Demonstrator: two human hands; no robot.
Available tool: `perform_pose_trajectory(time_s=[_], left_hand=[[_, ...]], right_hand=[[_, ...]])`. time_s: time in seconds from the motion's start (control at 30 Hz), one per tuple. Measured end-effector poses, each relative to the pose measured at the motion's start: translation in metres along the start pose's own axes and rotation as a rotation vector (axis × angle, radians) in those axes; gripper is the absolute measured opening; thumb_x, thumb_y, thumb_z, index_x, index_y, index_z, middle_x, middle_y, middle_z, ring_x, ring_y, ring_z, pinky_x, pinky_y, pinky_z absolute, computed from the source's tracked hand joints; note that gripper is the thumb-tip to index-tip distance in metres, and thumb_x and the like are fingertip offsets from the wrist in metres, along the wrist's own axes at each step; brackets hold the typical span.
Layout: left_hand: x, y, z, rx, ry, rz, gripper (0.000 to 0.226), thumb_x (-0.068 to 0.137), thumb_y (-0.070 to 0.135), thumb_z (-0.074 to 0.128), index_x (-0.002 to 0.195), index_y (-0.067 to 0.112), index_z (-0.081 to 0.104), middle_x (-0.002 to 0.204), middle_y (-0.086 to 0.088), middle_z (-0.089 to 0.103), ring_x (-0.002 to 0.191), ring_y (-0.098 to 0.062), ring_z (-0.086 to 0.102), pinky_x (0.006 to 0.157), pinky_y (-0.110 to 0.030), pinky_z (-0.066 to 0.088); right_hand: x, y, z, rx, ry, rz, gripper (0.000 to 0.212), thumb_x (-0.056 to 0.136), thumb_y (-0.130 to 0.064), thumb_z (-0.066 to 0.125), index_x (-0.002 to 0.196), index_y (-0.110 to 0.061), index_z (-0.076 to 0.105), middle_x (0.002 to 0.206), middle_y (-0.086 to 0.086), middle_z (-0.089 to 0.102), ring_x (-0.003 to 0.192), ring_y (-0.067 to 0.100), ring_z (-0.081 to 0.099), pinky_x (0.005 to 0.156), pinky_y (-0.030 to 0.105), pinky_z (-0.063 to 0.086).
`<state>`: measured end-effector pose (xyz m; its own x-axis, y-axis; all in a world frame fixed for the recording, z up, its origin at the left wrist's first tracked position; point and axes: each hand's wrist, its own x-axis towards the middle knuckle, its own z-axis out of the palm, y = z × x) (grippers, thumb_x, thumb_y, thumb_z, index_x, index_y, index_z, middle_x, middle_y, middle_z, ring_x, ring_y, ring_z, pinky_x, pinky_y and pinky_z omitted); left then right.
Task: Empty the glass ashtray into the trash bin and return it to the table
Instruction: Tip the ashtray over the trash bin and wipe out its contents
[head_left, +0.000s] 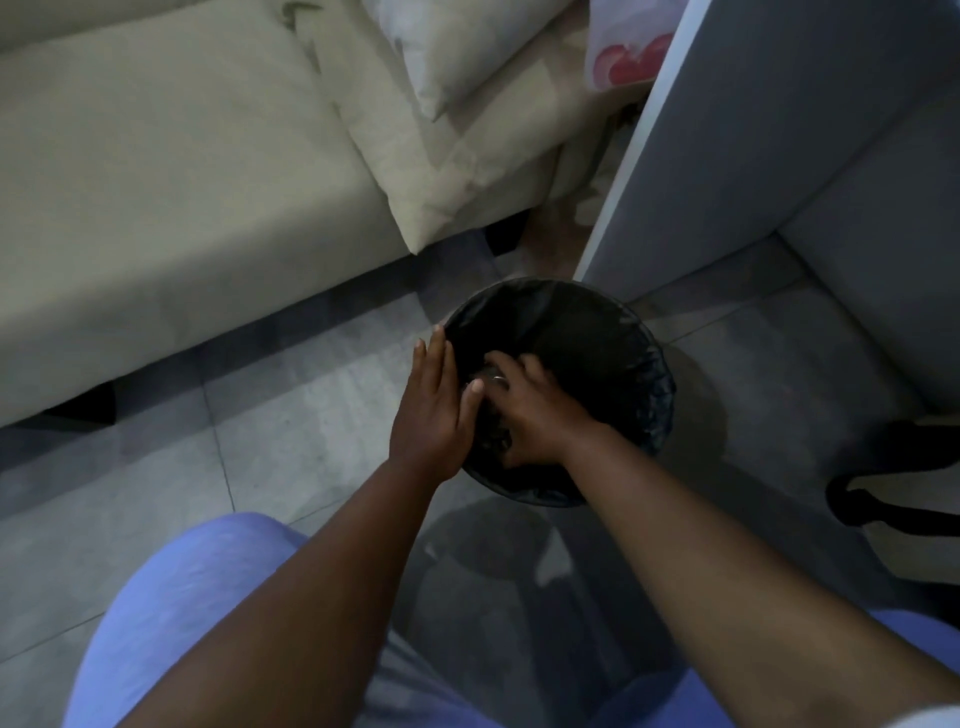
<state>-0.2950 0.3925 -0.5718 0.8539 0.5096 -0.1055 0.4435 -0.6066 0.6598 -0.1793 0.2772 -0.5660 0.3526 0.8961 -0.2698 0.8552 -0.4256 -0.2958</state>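
A round trash bin (613, 332) lined with a black bag stands on the tiled floor below me. My right hand (530, 410) reaches over its mouth, gripping the glass ashtray (491, 382), which is mostly hidden under the fingers and looks tipped over the bin. My left hand (436, 410) is flat with its fingers together, pressed against the ashtray's left side at the bin's left rim. What is inside the bin is too dark to make out.
A cream sofa (156, 197) with cushions (441, 171) fills the upper left. A grey cabinet panel (727, 156) stands right behind the bin. A black strap (883, 499) lies on the floor at right. My knees in blue trousers (182, 597) are at the bottom.
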Motion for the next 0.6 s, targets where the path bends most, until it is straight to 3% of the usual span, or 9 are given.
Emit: perform_pose_trajectory(time_s=[0.1, 0.2, 0.33, 0.43, 0.53, 0.6], left_hand=[[0.002, 0.001, 0.003, 0.051, -0.006, -0.003, 0.07, 0.096, 0.057, 0.021, 0.154, 0.022, 0.002, 0.164, 0.005, -0.007, 0.15, -0.015, -0.014, 0.122, -0.033, 0.004], [0.003, 0.003, 0.005, 0.094, 0.013, -0.004, 0.07, 0.096, 0.059, 0.018, 0.154, 0.022, 0.003, 0.165, 0.004, -0.006, 0.15, -0.017, -0.014, 0.123, -0.037, 0.004], [0.005, 0.006, 0.008, 0.106, 0.024, -0.006, 0.072, 0.095, 0.06, 0.017, 0.154, 0.021, 0.001, 0.165, 0.002, -0.006, 0.15, -0.018, -0.014, 0.124, -0.039, 0.003], [0.005, 0.005, 0.01, 0.132, 0.027, -0.003, 0.072, 0.096, 0.058, 0.018, 0.154, 0.02, 0.001, 0.165, 0.002, -0.006, 0.15, -0.019, -0.014, 0.124, -0.04, 0.003], [0.006, 0.007, 0.011, 0.15, 0.02, -0.018, 0.074, 0.095, 0.06, 0.015, 0.154, 0.017, 0.001, 0.165, 0.002, -0.008, 0.15, -0.018, -0.015, 0.124, -0.04, 0.003], [0.005, 0.01, 0.011, 0.155, 0.021, -0.02, 0.074, 0.095, 0.059, 0.016, 0.153, 0.015, 0.002, 0.165, 0.001, -0.008, 0.15, -0.019, -0.015, 0.124, -0.04, 0.003]], right_hand=[[0.002, 0.007, -0.001, 0.083, 0.054, 0.073, 0.093, 0.062, -0.043, 0.077, 0.14, -0.029, 0.028, 0.155, 0.009, 0.015, 0.133, 0.041, 0.025, 0.103, 0.055, 0.042], [0.001, 0.01, 0.003, 0.092, 0.037, 0.014, 0.097, 0.061, -0.041, 0.079, 0.142, -0.029, 0.027, 0.156, 0.005, 0.012, 0.137, 0.039, 0.021, 0.104, 0.051, 0.041], [-0.005, 0.014, 0.006, 0.165, 0.126, 0.13, 0.099, 0.061, -0.044, 0.079, 0.144, -0.027, 0.028, 0.156, 0.008, 0.014, 0.136, 0.038, 0.023, 0.103, 0.053, 0.043], [-0.008, 0.015, 0.01, 0.111, 0.098, 0.027, 0.095, 0.06, -0.043, 0.077, 0.141, -0.027, 0.031, 0.155, 0.009, 0.017, 0.135, 0.039, 0.025, 0.105, 0.048, 0.043], [-0.01, 0.017, 0.011, 0.145, 0.172, 0.136, 0.097, 0.061, -0.045, 0.077, 0.144, -0.024, 0.031, 0.154, 0.013, 0.019, 0.133, 0.042, 0.027, 0.103, 0.053, 0.044], [-0.01, 0.017, 0.012, 0.122, 0.157, 0.106, 0.097, 0.061, -0.047, 0.076, 0.143, -0.024, 0.03, 0.155, 0.012, 0.018, 0.134, 0.041, 0.026, 0.102, 0.052, 0.044]])
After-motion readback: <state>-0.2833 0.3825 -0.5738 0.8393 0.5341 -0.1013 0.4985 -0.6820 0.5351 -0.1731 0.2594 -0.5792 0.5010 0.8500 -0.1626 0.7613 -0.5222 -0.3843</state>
